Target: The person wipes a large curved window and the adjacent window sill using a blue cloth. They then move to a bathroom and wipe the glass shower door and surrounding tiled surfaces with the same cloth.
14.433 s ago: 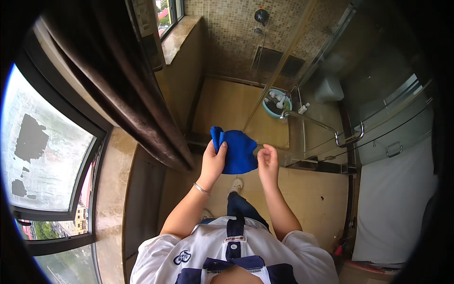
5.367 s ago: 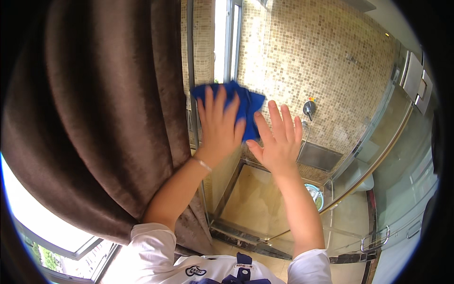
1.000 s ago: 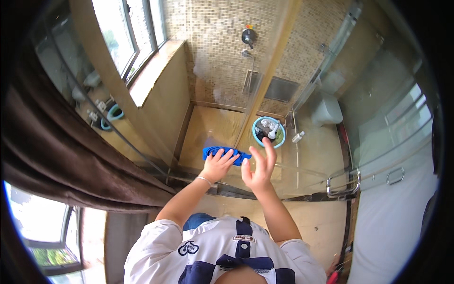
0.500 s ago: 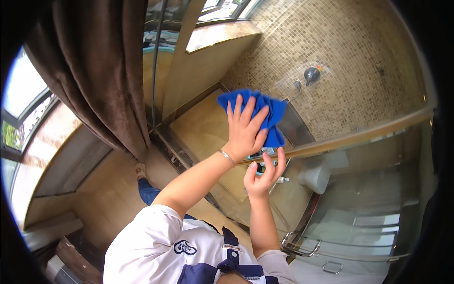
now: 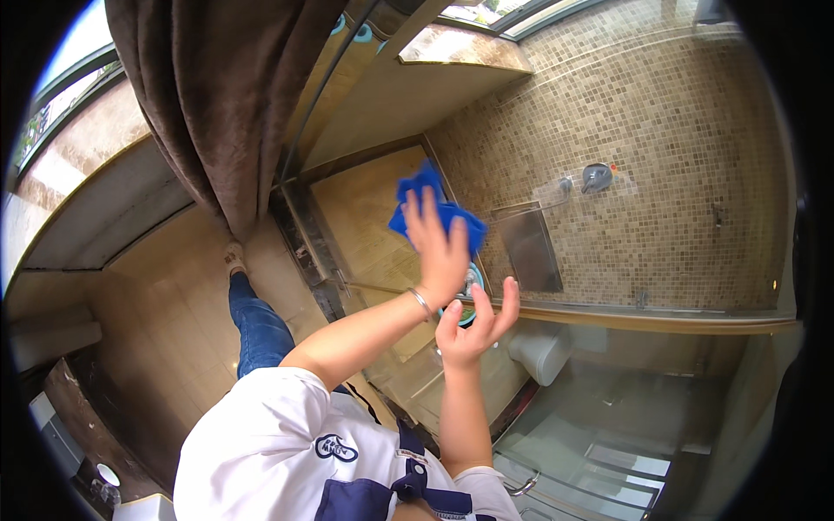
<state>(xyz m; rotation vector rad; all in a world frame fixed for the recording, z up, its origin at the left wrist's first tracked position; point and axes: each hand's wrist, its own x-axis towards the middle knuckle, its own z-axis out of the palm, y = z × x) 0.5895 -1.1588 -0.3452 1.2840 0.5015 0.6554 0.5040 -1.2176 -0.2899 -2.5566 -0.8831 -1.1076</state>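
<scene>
My left hand lies flat with spread fingers on a crumpled blue cloth, which seems pressed to a clear glass panel. The cloth sticks out beyond the fingertips and to the right of the hand, and motion blurs both. A silver bangle circles the left wrist. Lower and to the right, my right hand is raised with loosely bent fingers apart and nothing in it. Behind the hands, a turquoise-rimmed round container shows only in part.
Mosaic tile covers the shower wall, which carries a round metal shower control. A gold-coloured rail runs right from near my hands. Below it stands a white toilet. A brown curtain hangs at the left.
The whole view has turned and shifted. My left hand and the blue cloth sit further left and slightly lower in the picture, and the cloth is folded differently. My right hand stays bent-fingered nearby.
</scene>
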